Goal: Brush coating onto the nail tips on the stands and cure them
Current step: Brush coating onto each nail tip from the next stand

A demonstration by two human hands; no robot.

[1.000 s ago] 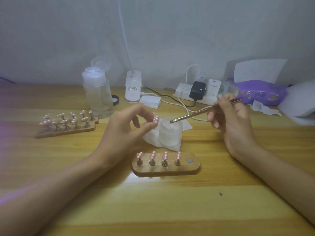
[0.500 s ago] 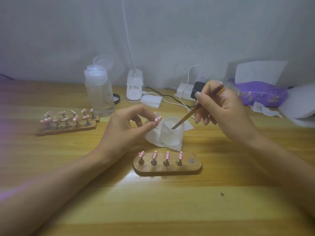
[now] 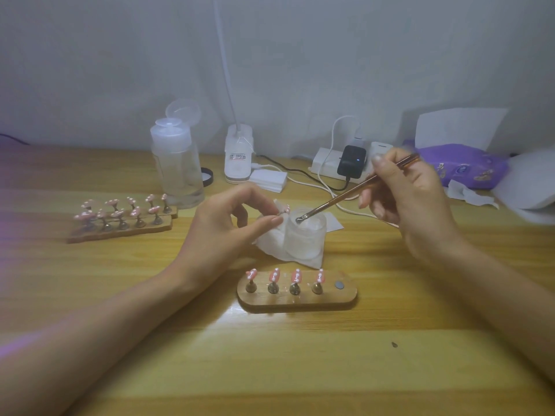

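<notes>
Above the jar (image 3: 305, 235), the right hand (image 3: 411, 199) pinches the brush (image 3: 354, 190); the left hand (image 3: 228, 226) apparently pinches a nail tip (image 3: 284, 209).

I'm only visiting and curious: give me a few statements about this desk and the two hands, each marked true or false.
1. The right hand holds a brush whose tip is at the mouth of the jar. True.
2. The near wooden stand carries five tips. False: it carries four nail tips, and its right spot is bare.
3. The left hand holds nothing. False: it pinches a pink nail tip beside the jar.
4. The clear bottle has its lid flipped open. True.
</notes>
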